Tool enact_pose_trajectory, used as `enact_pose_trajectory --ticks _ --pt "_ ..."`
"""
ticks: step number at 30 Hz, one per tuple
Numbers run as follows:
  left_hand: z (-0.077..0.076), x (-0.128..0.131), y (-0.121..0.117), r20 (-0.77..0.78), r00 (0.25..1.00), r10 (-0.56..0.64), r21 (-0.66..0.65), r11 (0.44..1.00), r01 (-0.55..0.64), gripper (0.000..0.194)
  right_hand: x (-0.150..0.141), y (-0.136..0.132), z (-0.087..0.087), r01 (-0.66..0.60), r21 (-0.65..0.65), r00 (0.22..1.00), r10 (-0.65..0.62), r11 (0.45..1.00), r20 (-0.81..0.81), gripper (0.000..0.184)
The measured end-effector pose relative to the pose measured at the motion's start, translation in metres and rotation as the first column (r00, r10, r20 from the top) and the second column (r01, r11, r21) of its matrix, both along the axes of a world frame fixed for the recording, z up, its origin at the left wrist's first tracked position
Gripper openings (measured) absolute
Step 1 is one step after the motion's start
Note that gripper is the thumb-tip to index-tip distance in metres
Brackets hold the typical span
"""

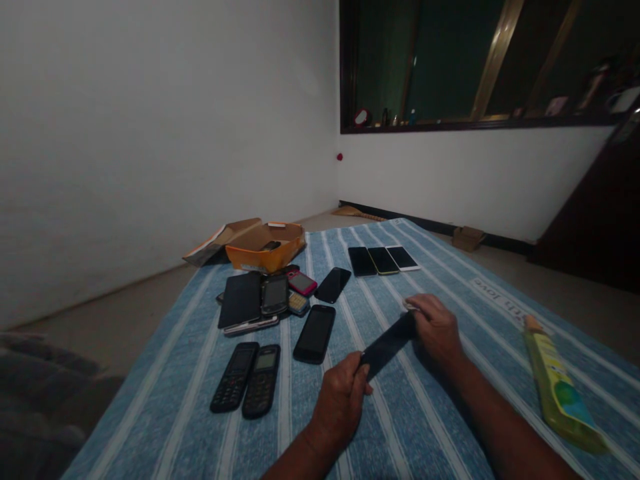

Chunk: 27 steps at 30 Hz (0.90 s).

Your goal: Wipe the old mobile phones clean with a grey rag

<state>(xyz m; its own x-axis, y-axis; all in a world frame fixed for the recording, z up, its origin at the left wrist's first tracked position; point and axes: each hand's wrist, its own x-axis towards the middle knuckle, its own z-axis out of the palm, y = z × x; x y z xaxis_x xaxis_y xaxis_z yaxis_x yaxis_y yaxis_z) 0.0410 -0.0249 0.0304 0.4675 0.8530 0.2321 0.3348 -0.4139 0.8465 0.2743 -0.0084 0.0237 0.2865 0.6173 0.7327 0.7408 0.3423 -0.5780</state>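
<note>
A dark smartphone [389, 347] is held at a slant above the striped cloth, its near-left end pinched in my left hand [341, 395]. At the phone's far-right end, my right hand [438, 331] is closed, with a small whitish thing [410, 305] at its fingertips that I cannot make out. Left of my hands lies a black smartphone [315, 333], with another black phone [333, 285] beyond it. Two keypad phones, one [235, 377] beside the other [261, 381], lie nearer on the left.
Several phones and a black tablet-like slab [241, 300] are piled before an open orange box [267, 253]. Three phones, including a white-edged one [403, 258], lie in a row farther back. A bottle of yellow-green liquid [563, 393] lies at the right on the blue striped cloth [170, 400].
</note>
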Motion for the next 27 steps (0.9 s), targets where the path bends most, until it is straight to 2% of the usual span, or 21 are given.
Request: enact_pose_trajectory --ticks 3,5,8,11,14,18,23,27 --pt "-0.002 0.000 0.001 -0.001 1.000 -0.002 0.032 0.999 0.002 0.021 -0.014 -0.007 0.005 -0.009 -0.041 0.975 0.018 0.999 0.222 0.029" --pt "-0.002 0.000 0.001 -0.009 1.000 0.000 0.039 0.999 0.000 0.021 -0.019 -0.012 0.011 -0.022 -0.093 0.957 0.048 0.995 0.285 0.028" --pt "-0.001 0.000 0.000 -0.019 1.000 -0.001 0.033 0.999 0.001 0.022 -0.018 -0.017 0.018 -0.112 -0.165 0.952 0.153 0.980 0.265 0.028" --pt "0.000 0.000 -0.001 -0.015 1.000 -0.006 0.030 1.000 0.006 0.023 -0.014 -0.017 0.019 -0.156 -0.173 0.964 0.189 0.972 0.188 0.031" --pt "-0.001 0.000 -0.002 -0.010 1.000 -0.015 0.035 0.999 0.015 0.022 -0.012 -0.015 0.014 -0.163 -0.142 0.973 0.183 0.976 0.140 0.040" --pt "0.000 0.001 -0.002 -0.025 1.000 -0.017 0.048 0.999 0.018 0.022 -0.015 -0.013 0.007 -0.184 -0.071 0.962 0.195 0.980 0.192 0.049" --pt "0.000 0.000 -0.002 -0.024 1.000 -0.019 0.048 0.999 0.021 0.023 -0.021 -0.014 0.009 -0.161 0.057 0.940 0.136 0.985 0.312 0.036" --pt "-0.001 0.000 -0.002 -0.031 0.999 -0.030 0.069 0.997 0.032 0.023 -0.035 -0.020 0.019 -0.161 0.175 0.944 0.099 0.971 0.315 0.031"
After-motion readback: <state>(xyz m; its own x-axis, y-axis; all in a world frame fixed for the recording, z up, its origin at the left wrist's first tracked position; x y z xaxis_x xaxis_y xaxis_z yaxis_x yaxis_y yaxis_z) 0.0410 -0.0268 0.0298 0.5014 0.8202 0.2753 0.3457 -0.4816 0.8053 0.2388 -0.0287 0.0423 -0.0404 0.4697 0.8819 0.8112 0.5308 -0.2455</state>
